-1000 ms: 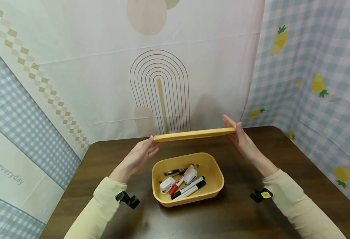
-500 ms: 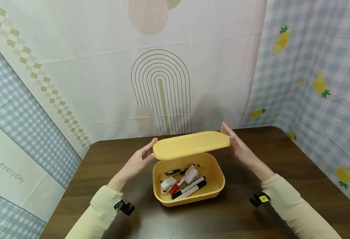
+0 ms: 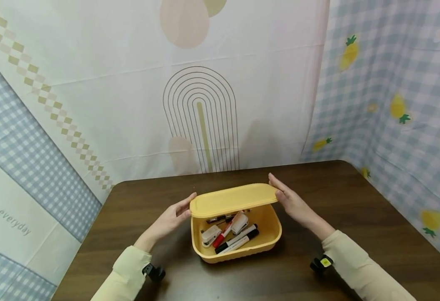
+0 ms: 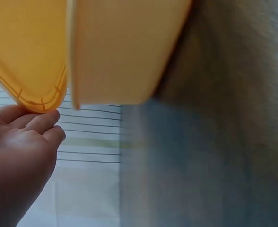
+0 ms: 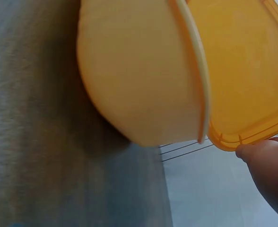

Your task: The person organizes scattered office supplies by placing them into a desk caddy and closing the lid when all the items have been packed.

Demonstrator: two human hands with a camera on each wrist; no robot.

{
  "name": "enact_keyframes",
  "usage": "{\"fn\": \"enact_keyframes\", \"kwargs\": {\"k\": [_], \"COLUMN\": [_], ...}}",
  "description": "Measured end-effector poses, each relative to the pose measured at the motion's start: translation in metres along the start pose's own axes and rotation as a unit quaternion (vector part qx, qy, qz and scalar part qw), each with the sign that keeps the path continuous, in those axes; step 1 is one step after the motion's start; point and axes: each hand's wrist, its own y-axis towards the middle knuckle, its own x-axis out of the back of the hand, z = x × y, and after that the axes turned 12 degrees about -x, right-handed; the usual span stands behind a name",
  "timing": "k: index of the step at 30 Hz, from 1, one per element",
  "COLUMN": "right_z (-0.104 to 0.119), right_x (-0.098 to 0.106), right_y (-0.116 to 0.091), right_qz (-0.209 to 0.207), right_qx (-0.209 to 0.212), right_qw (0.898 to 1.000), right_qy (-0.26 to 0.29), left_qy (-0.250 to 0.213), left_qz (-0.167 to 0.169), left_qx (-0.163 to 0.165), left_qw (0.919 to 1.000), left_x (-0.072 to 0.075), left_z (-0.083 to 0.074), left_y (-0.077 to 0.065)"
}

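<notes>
A yellow lid [image 3: 232, 200] is held tilted over the back of a yellow plastic box [image 3: 247, 251], its front side raised. At its left end my left hand [image 3: 169, 219] pinches the edge between thumb and fingers. My right hand [image 3: 294, 205] grips the other end. Inside the box lie two small white staplers [image 3: 211, 235], a red-capped marker [image 3: 219, 240], two black-capped markers [image 3: 242, 241] and a black pen, partly covered by the lid. The left wrist view shows the lid's underside [image 4: 30, 52] resting on fingertips, beside the box wall [image 4: 120, 52].
The box stands on a dark brown wooden table [image 3: 137, 200]. A white printed cloth [image 3: 137, 117] hangs behind the table, and blue checked cloth [image 3: 392, 125] with pineapples covers the right side. Both wrists carry small black cameras [image 3: 153, 272].
Both hands have lowered the lid from above the box to its back rim, first tilting its top into view. The box and its contents have stayed in place.
</notes>
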Motion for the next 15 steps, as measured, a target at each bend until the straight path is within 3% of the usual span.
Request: {"fn": "enact_keyframes", "kwargs": {"k": [9, 15], "right_z": [-0.010, -0.010], "right_x": [-0.008, -0.011], "right_y": [-0.002, -0.004], "right_qz": [0.000, 0.002], "right_qx": [-0.004, 0.004], "right_qw": [1.000, 0.999], "right_qy": [-0.027, -0.041], "left_qy": [-0.027, -0.070], "left_qz": [0.023, 0.029], "left_qx": [0.002, -0.012], "left_qw": [0.9994, 0.9970], "left_x": [-0.002, -0.003], "left_z": [0.018, 0.026], "left_y": [-0.012, -0.015]}}
